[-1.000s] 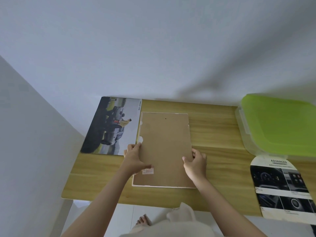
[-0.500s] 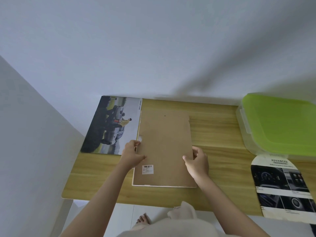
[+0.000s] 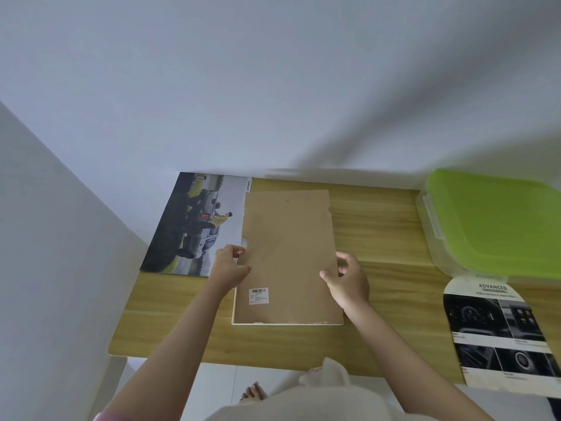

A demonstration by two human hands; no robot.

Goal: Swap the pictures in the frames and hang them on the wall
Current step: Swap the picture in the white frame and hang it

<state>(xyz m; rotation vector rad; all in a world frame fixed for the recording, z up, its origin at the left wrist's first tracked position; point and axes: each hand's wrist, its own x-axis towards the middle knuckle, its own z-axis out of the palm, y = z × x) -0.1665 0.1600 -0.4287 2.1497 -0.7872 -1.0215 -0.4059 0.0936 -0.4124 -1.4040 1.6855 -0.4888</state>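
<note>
frame (image 3: 287,323) lay face down mid-desk, near front edge; left hand (image 3: 228,268) and right hand (image 3: 349,279) pinched backing board (image 3: 288,253) sides. car picture (image 3: 197,223) out at back-left corner. swap, hanging undone.

Inspector: Surface under inspection?

Me: A light wooden table (image 3: 379,232), grain running left to right, pushed into a corner. One white leg (image 3: 113,372) shows under its near left corner.

Inspector: Other items on it?

Me: One storage box (image 3: 426,220) of clear plastic, at the far right of the table, closed with a bright green lid (image 3: 498,220). Its contents cannot be made out (the lid is opaque, the side walls only cloudy). The right side of the box runs out of view.

Inspector: Below the table?

Me: Pale tiled floor (image 3: 212,384), one dark joint line visible. My bare foot (image 3: 253,391) stands on it near the table's edge.
</note>
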